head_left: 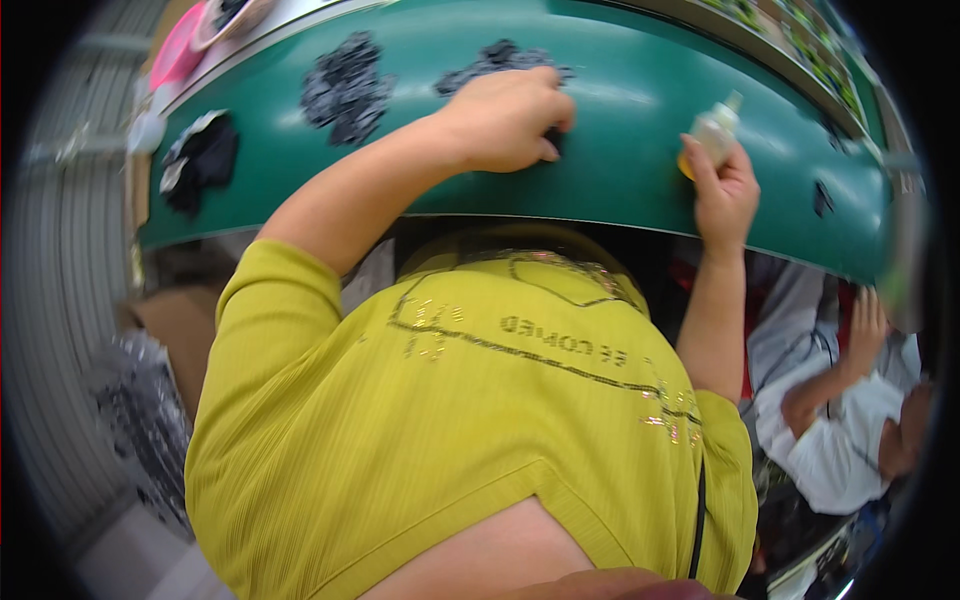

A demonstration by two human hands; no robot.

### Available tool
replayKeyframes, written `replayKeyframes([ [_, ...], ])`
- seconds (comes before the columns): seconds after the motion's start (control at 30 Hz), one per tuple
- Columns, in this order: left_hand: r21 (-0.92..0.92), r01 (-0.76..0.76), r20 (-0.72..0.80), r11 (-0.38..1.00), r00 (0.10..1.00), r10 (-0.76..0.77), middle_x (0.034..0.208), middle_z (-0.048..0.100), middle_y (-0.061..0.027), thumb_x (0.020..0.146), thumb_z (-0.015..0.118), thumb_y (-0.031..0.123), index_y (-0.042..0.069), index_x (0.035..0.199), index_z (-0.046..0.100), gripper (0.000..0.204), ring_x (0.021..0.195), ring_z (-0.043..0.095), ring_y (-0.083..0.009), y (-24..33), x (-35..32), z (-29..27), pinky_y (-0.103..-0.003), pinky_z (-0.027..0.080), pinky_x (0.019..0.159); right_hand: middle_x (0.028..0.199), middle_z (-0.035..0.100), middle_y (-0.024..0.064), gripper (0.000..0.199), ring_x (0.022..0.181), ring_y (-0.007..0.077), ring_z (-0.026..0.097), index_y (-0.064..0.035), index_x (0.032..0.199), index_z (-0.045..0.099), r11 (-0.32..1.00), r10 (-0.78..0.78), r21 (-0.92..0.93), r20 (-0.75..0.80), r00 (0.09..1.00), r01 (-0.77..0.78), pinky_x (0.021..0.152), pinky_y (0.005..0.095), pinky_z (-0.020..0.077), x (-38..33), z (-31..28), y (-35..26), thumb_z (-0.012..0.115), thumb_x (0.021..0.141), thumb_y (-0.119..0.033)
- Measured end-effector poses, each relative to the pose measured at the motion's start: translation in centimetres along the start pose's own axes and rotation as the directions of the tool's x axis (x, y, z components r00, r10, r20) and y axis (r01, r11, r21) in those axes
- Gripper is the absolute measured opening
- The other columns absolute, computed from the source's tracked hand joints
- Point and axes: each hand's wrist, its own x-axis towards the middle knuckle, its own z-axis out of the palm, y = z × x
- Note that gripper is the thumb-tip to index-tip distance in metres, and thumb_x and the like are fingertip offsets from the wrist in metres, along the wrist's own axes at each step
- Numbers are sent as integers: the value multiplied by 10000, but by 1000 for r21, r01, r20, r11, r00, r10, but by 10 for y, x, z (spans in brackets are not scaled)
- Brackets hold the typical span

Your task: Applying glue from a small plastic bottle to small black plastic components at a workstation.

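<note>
My left hand is closed over the green work surface, thumb and fingers curled together. A small black piece shows between them, mostly hidden. Just beyond this hand lies a pile of small dark grey pieces, partly covered by it. Another such pile is spread to its left. In my right hand is a small translucent squeeze bottle with a pale nozzle and some yellow near its base. The bottle is tilted, nozzle up and away from me.
A crumpled black-and-white cloth lies at the left end. Pink and pale baskets stand at the far left. A small black piece rests at the right. Another person in white sits at the right. A cardboard box stands below left.
</note>
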Motion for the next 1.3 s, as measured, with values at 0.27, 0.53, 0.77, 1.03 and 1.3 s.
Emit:
replayKeyframes([
  [0.27,-82,6,166,997,986,8,787,557,-84,687,730,106,44,805,591,192,749,552,-282,3,18,-6,-366,444,657,910,585,44,427,720,107,559,-7,1246,491,877,12,480,-53,999,15,625,228,458,-1,-11,-2,532,942,-304],
  [0.53,-712,80,-18,698,991,-131,714,548,13,793,676,82,72,994,672,201,651,510,-66,39,17,16,-230,435,561,984,590,96,293,773,128,544,5,1117,509,654,154,756,-93,984,-30,633,215,418,-32,-36,-16,612,843,-9],
  [0.77,-884,384,315,266,911,-268,797,616,-54,842,616,84,-24,1068,613,251,639,609,-114,40,29,42,-238,522,564,1106,584,118,333,690,125,463,-13,1113,560,308,116,950,15,993,-50,580,250,363,-17,-38,-26,624,869,-231],
  [1.03,-863,374,306,340,922,-240,835,626,-88,830,604,11,-48,1104,581,281,704,665,-160,31,24,44,-239,539,622,1103,580,214,317,716,190,564,4,1169,512,561,93,824,34,995,-81,635,257,441,-18,5,-18,598,884,-106],
  [1.3,-864,427,360,267,894,-267,844,624,-125,813,618,9,-93,1053,535,274,702,668,-168,29,24,44,-231,533,630,978,595,132,246,742,174,596,24,1058,538,795,-103,577,-173,979,186,554,239,492,-31,32,-14,635,838,-29],
])
